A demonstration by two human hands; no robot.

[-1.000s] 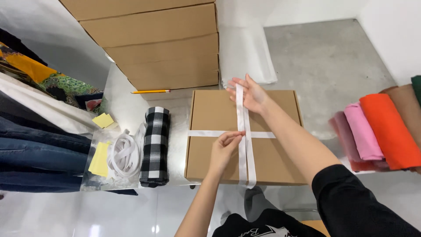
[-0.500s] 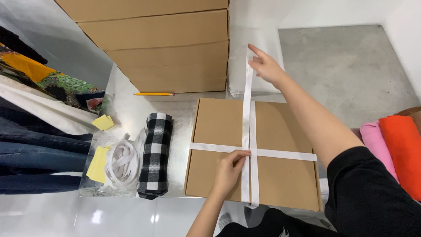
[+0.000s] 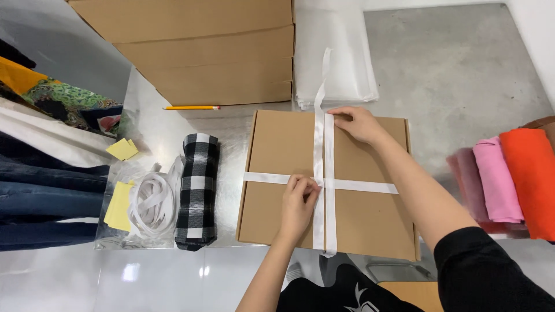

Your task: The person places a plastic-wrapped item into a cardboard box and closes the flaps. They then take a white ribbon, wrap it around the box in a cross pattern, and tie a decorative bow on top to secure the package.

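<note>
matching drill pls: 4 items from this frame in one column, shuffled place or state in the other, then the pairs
1. white ribbon
2. pencil
3. checked cloth roll
4. orange folded cloth

a. far right edge of view
b. crossed over the flat cardboard box
c. just left of the box
d. in front of the stacked cartons

Pairs: 1-b, 2-d, 3-c, 4-a
</note>
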